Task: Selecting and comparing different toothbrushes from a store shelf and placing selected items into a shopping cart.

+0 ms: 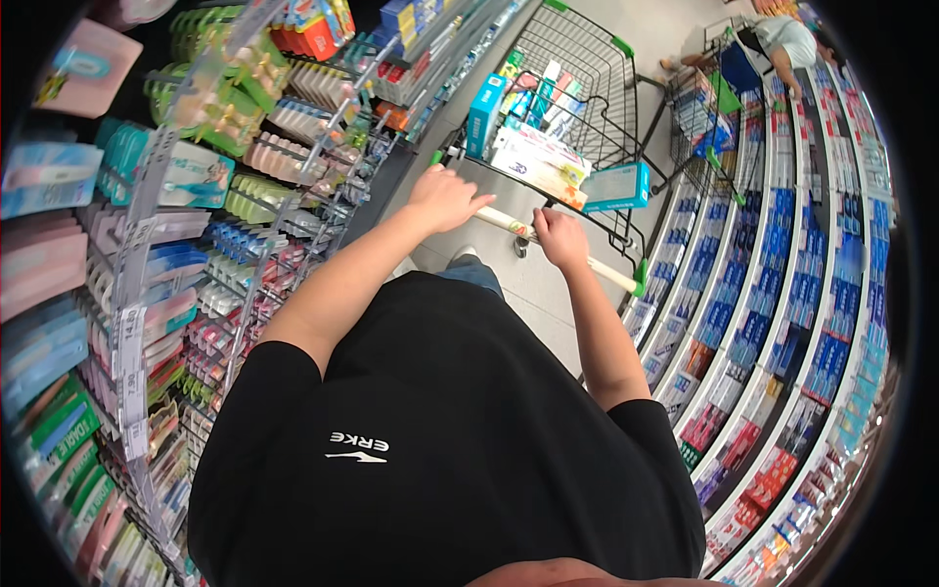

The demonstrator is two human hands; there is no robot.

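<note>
My left hand [443,199] is curled over the left part of a shopping cart's pale handle bar [612,275]. Further right on the same bar, my right hand [561,236] has its fingers wrapped around it. The wire shopping cart [612,81] has green plastic corners and stands in front of me. Its near end carries a teal box [486,116] standing upright, a white carton [535,160] with printed pictures, and another teal box [618,185] lying at the right. Behind them, several toothpaste-like cartons [541,94] lean together in the basket.
Close on my left, pegboard racks hold hanging toothbrush packs [194,172] with price strips [132,367]. Along the right runs a long shelf [755,323] of boxed toothpaste. Ahead right, a person [785,44] reaches to the shelf beside another loaded cart [697,117]. Grey floor tiles [535,293] show beneath.
</note>
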